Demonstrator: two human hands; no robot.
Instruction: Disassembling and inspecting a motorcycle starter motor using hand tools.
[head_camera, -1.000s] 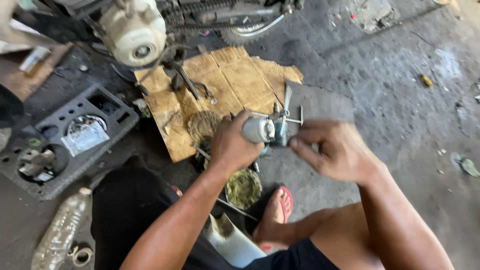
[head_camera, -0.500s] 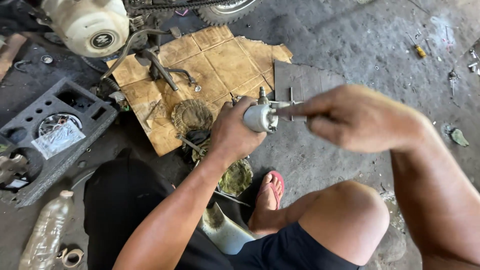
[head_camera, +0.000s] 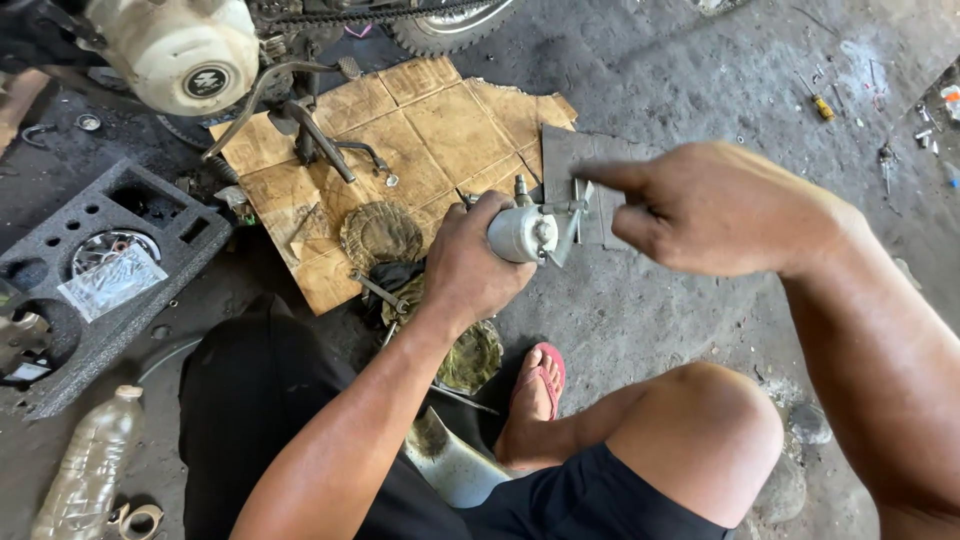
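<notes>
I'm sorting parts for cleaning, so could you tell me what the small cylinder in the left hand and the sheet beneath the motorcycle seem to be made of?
The small cylinder looks like bare silver-grey metal with a dull sheen. The sheet looks like brown cardboard: creased, torn-edged, oil-stained.

A clear plastic bag (head_camera: 112, 283) with a white slip inside lay at the left, in a dark grey foam packing tray (head_camera: 150, 215). A round black emblem (head_camera: 205, 81) sat on the cream engine cover (head_camera: 175, 45) at the far left. A flattened brown carton (head_camera: 420, 130) lay just right of it.
</notes>
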